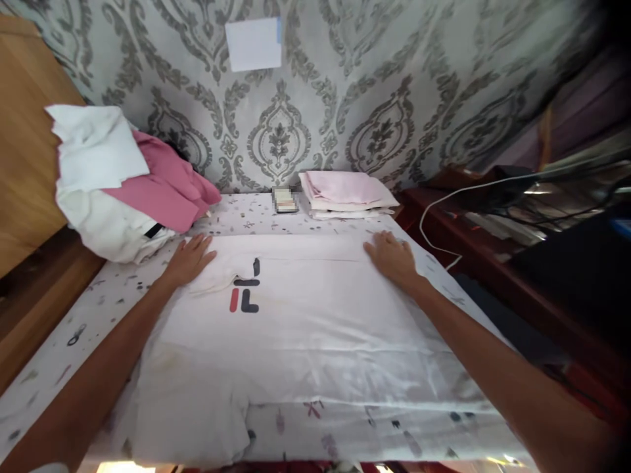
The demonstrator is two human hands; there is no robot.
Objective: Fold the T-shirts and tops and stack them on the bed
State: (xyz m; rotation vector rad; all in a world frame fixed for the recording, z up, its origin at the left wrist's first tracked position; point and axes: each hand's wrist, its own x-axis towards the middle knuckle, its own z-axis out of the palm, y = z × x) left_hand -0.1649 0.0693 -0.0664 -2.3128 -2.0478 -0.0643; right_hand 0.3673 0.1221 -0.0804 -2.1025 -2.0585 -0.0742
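Observation:
A white T-shirt (pixel 315 328) with dark and red printed letters lies spread over the patterned sheet, its far side folded over toward me. My left hand (pixel 191 259) rests flat on the shirt's far left corner, fingers apart. On the far right corner lies my right hand (pixel 392 257), its fingers extended and pressing on the cloth. The fold runs between both hands and covers part of the print. One sleeve (pixel 197 420) spreads out at the near left.
Rumpled white and pink clothes (pixel 162 174) are heaped at the back left. A folded stack (pixel 348 194) sits by the wall, beside a small blurred-out item (pixel 284 200). On the right, a dark red table (pixel 493 269) carries a white cable (pixel 424 220). Wooden furniture (pixel 34 144) borders the left.

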